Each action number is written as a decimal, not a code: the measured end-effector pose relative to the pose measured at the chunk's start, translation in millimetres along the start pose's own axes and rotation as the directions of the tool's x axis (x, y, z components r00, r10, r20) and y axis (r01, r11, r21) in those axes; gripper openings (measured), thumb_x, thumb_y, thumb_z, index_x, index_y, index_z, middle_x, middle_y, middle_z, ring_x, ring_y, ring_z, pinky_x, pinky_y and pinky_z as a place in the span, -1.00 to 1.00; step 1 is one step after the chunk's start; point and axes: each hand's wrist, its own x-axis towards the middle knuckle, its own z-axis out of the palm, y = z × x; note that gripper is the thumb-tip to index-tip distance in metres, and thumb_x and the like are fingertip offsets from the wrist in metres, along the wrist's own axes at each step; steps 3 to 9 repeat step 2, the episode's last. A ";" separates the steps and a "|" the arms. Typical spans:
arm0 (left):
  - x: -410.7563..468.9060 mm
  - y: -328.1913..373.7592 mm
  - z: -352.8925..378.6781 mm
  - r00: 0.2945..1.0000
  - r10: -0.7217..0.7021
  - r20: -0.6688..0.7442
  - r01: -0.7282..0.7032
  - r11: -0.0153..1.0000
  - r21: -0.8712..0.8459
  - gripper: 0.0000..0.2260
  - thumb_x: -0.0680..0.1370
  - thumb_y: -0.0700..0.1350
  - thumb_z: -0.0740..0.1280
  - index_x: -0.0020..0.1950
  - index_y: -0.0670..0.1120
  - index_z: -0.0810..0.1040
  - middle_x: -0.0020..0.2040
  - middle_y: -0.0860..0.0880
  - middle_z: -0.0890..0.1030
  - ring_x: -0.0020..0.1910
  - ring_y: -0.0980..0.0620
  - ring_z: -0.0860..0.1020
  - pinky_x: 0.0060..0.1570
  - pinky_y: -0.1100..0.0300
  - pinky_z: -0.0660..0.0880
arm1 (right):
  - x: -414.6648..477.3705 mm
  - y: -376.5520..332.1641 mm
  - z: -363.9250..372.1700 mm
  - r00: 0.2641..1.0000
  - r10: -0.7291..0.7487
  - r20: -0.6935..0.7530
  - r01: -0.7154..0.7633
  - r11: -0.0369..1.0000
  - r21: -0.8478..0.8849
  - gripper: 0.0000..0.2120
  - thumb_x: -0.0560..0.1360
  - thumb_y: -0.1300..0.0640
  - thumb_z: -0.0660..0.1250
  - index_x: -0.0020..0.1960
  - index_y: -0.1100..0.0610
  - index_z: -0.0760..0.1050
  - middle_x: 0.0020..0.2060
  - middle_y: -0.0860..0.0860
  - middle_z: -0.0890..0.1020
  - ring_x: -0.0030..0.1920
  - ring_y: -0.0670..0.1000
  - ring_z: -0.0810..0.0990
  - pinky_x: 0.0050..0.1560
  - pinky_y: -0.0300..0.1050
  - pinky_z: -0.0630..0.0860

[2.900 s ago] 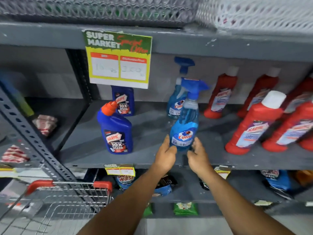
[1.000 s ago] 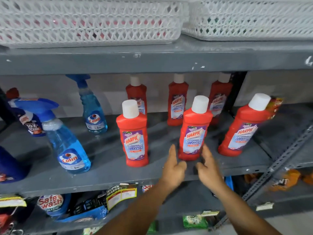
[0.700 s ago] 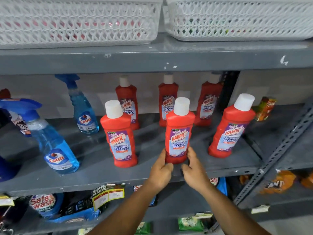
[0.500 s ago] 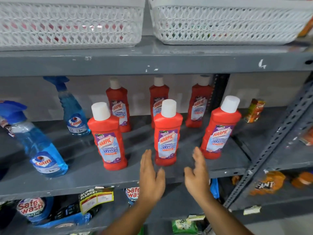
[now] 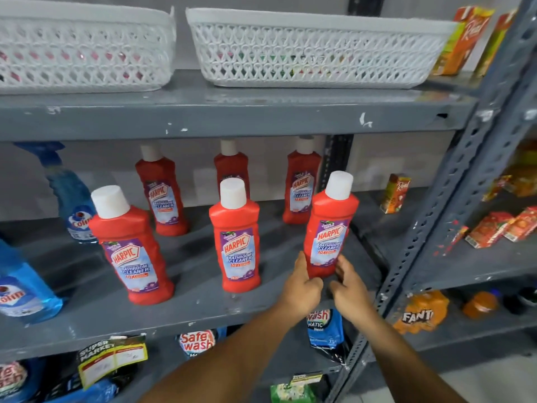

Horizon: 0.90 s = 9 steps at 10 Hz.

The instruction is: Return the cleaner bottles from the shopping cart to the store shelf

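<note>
Both hands are on the rightmost front red Harpic bottle [image 5: 329, 228], low down at its base: the left hand [image 5: 300, 286] cups the left side, the right hand [image 5: 347, 282] the right, fingers curled around it without wrapping it fully. The bottle stands on the grey shelf [image 5: 186, 312] near the front edge, leaning a little to the right, with its label facing out. Two more front bottles [image 5: 235, 237] [image 5: 130, 248] stand well apart to its left, and three others [image 5: 302, 184] sit in a row behind. No cart shows in this view.

To my eye the step in hand is straightening and squaring this bottle into line with its neighbours. Doing it well means keeping the grip low, tipping the bottle upright so its base sits flat, then turning it so the label faces front like the middle one. A gentle slide is better than a lift, since the tall narrow body with its white cap [image 5: 338, 184] looks easy to topple. It stands close to the slotted upright post [image 5: 430, 228], so pushing it further right would crowd it; matching the spacing of the other two seems the tidy choice.
</note>
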 end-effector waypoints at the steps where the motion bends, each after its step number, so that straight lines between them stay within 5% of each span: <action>1: -1.4 -4.2 2.8 0.999 0.052 -0.005 -0.052 0.998 -0.019 -0.33 0.31 -0.26 0.15 0.42 0.10 0.29 0.29 -0.02 0.55 0.24 0.01 0.52 0.29 0.09 0.44 | 3.3 0.7 -1.7 1.000 -0.020 0.021 0.020 1.000 0.009 -0.28 0.32 0.41 0.14 0.41 -0.07 0.26 0.23 -0.06 0.55 0.25 -0.01 0.51 0.34 0.10 0.41; 9: -2.7 -3.9 0.6 0.997 0.077 -0.006 -0.077 0.997 0.003 -0.36 0.35 -0.28 0.15 0.42 0.06 0.28 0.30 -0.04 0.54 0.25 -0.01 0.51 0.30 0.09 0.43 | -0.2 -1.7 0.2 0.999 -0.036 0.003 0.036 0.999 -0.025 -0.28 0.35 0.41 0.14 0.45 -0.03 0.21 0.32 0.02 0.50 0.31 0.04 0.48 0.36 0.13 0.39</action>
